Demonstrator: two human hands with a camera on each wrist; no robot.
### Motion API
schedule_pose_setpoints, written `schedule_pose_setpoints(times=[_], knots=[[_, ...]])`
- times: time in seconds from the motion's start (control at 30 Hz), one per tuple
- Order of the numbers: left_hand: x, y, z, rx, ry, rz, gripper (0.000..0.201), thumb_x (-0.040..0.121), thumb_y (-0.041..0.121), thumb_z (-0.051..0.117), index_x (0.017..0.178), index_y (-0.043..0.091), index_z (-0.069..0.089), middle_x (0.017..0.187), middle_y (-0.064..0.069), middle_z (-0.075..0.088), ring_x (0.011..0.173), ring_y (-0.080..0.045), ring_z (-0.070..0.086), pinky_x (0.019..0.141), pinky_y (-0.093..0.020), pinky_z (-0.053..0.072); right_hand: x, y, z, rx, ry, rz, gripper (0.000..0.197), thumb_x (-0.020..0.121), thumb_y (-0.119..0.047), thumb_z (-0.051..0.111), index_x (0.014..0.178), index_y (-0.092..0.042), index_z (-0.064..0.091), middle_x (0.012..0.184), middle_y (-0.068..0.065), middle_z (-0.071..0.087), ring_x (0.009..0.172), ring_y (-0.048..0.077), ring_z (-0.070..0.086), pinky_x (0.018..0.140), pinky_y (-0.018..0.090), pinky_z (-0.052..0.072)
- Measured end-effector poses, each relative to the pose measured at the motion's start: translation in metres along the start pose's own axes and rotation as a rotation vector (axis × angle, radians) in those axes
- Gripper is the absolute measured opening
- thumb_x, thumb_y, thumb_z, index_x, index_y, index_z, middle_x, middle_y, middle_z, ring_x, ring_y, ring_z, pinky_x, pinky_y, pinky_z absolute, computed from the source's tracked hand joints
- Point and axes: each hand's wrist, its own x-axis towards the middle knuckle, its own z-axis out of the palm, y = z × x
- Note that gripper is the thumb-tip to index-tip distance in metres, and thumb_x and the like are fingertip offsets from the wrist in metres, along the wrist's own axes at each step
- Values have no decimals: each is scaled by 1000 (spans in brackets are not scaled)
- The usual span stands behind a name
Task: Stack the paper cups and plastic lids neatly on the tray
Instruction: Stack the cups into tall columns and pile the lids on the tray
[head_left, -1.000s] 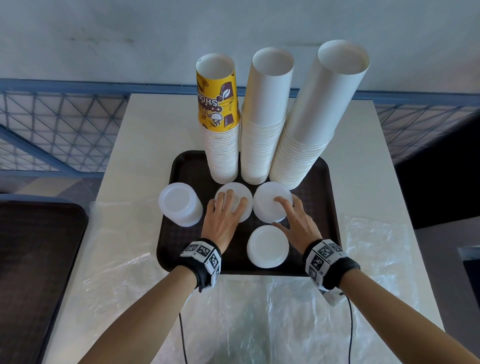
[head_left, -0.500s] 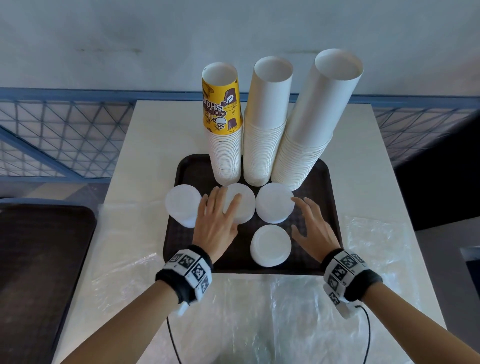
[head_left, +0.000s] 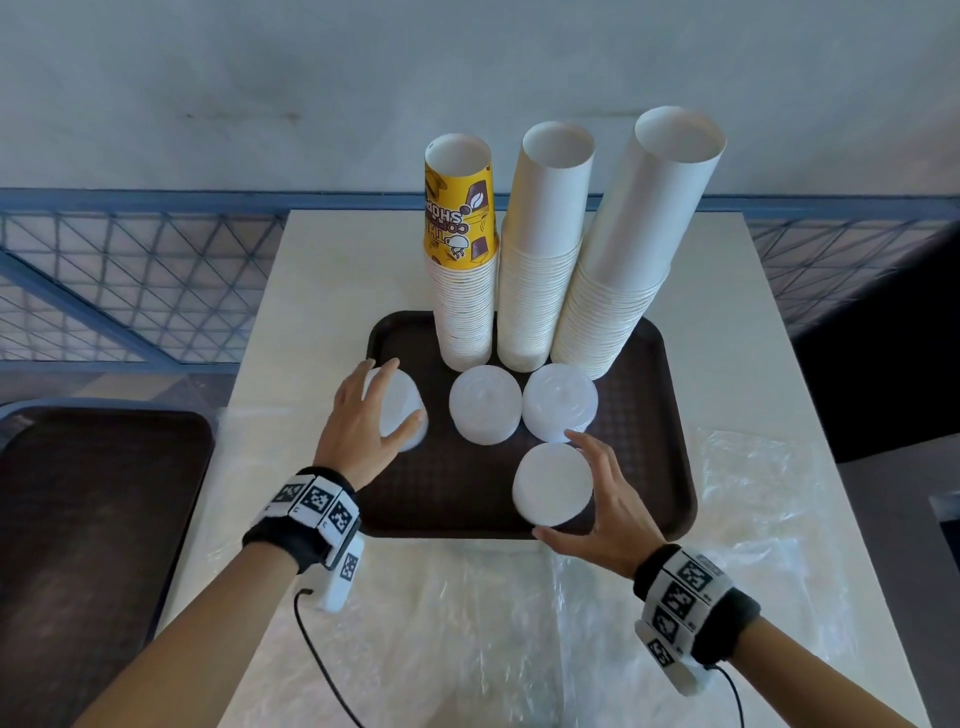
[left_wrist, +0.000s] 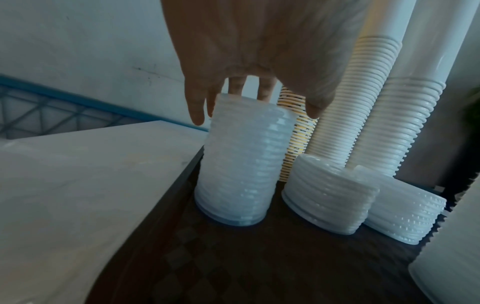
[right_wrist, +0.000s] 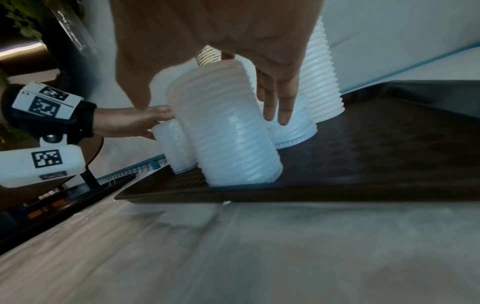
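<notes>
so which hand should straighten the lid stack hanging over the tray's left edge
Left. The left hand already rests on that lid stack at the tray edge; the right hand is at the front lid stack.

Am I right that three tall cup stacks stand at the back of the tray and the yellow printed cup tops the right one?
Not quite. Three cup stacks do stand at the back of the tray, but the yellow printed cup tops the left one, as the head view shows.
</notes>
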Motion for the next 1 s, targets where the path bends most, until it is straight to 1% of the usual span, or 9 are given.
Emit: schedule_pose_setpoints(times=[0.07,0.2,0.3,0.4,0.47,0.63,0.73,0.87,1.0], knots=[[-1,-1,2,-5,6,0,61,89,39,55,142,23,30,148,-8,28,134,-28,30,103,-40,35,2,-4,5,-48,-9,10,103,60,-52,78,141,-23,23,144,-1,27,114,6,39,89,18,38],[-7,-3,6,-15,29,1,57,88,38,57,139,23,36,141,-9,35,121,-30,44,95,-39,41,3,-6,11,-66,28,38,88,68,-43,77,140,-25,29,142,-1,32,117,13,46,87,17,39],[-21,-3,11,-28,20,59,58,86,43,57,137,23,38,136,-7,38,114,-27,50,88,-37,47,3,-7,9,-57,38,57,85,70,-40,77,139,-24,30,140,-2,37,109,6,43,87,17,39],[-38,2,19,-50,-12,102,67,79,59,45,136,25,39,132,-3,40,112,-22,51,82,-32,49,2,-7,7,-64,33,53,85,70,-38,78,139,-22,30,139,-1,39,107,5,42,87,17,37],[-47,8,26,-76,-29,107,71,76,62,40,136,26,38,132,-1,39,112,-20,50,82,-31,49,1,-7,5,-51,31,57,86,69,-37,78,139,-22,30,138,-1,40,111,10,45,89,17,36],[-63,33,43,-101,-106,102,77,73,68,38,138,28,35,136,2,35,118,-18,46,81,-34,52,-2,-3,7,28,50,92,101,64,-32,83,143,-20,21,142,-1,36,113,3,38,95,18,33],[-67,48,49,-152,-153,94,81,73,69,48,141,28,29,138,1,32,122,-17,42,83,-33,51,-6,3,12,70,64,140,111,60,-31,85,144,-22,14,143,-1,34,122,10,40,102,27,35],[-74,58,53,-425,-137,-26,87,77,65,55,145,26,18,142,6,25,124,-4,32,95,-22,35,-11,12,20,101,89,207,110,62,-31,84,144,-23,12,144,0,36,128,18,41,106,41,40],[-83,58,63,-648,-109,-261,73,85,55,49,145,26,20,148,5,27,126,0,29,100,-21,26,-13,15,27,126,118,215,100,64,-28,83,142,-22,20,135,-4,42,122,17,46,102,39,44]])
